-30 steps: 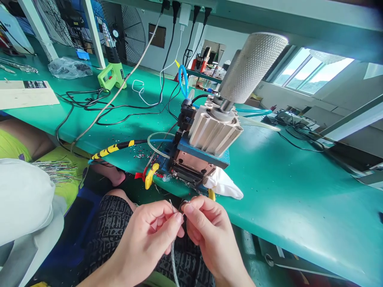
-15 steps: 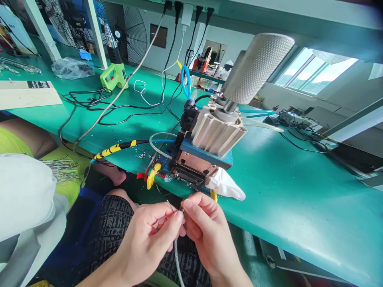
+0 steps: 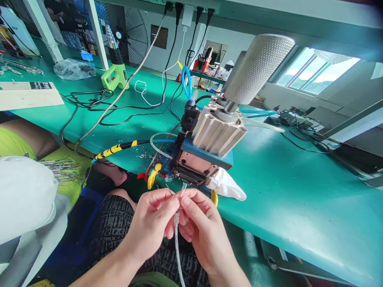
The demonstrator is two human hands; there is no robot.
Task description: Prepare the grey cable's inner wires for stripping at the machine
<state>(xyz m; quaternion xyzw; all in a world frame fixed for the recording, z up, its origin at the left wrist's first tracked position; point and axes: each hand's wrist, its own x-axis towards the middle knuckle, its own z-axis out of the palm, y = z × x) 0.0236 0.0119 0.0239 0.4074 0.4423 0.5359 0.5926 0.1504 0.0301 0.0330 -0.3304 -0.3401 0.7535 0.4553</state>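
A grey cable (image 3: 177,247) hangs down between my hands, its stripped upper end pinched in the fingers of both. Several thin coloured wires (image 3: 183,186) stick up from the fingertips, and a separate dark strand points up to the left. My left hand (image 3: 152,217) is closed on the cable end from the left. From the right, my right hand (image 3: 202,223) pinches the wires between thumb and forefinger. Just beyond the fingertips stands a pneumatic press (image 3: 206,139) with a knurled metal cylinder on top, at the front edge of the green bench (image 3: 287,191).
A white cloth (image 3: 227,185) lies by the press base. Left on the bench are a green heat gun (image 3: 116,73), tangled black cords (image 3: 89,101) and a plastic bag (image 3: 74,69). A person in a white cap (image 3: 25,195) sits at the left, with a wire bundle (image 3: 62,169) on the lap.
Both hands have moved up slightly towards the press. The coloured wire ends now show above my fingertips, and more of the cable's upper end is visible below them.
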